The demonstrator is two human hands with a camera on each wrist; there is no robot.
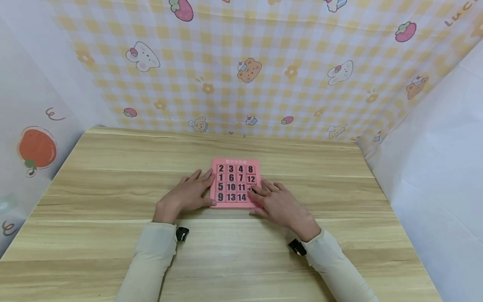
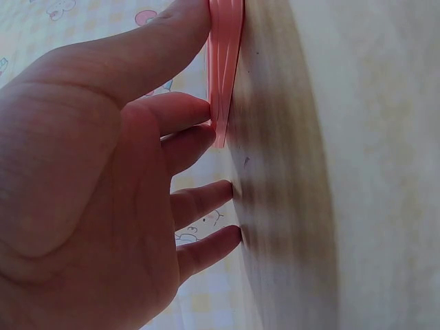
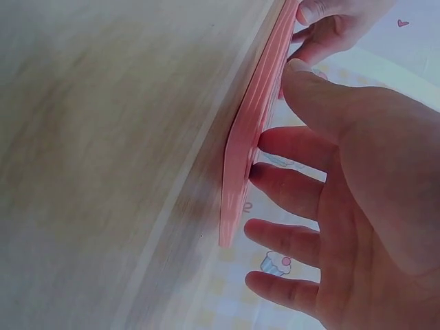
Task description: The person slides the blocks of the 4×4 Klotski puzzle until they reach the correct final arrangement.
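Observation:
A pink sliding number puzzle (image 1: 235, 205) lies flat on the table, its numbered tiles in a square grid. My left hand (image 1: 188, 195) rests at its left side, thumb at the near left corner and the other fingers spread along the left edge. In the left wrist view, two fingertips (image 2: 203, 113) touch the puzzle's pink side. My right hand (image 1: 281, 205) is at the right side, with fingertips on the right column below the 12 tile (image 1: 251, 179). They partly hide a tile there and the bottom right cell. The right thumb is near the front right corner.
The wood-grain table (image 1: 226, 256) extends around the puzzle on all sides. Behind it hangs a yellow checked cloth (image 1: 226, 96) with cartoon prints. White sheets (image 1: 445, 138) close off the left and right sides. A small black device sits at each wrist.

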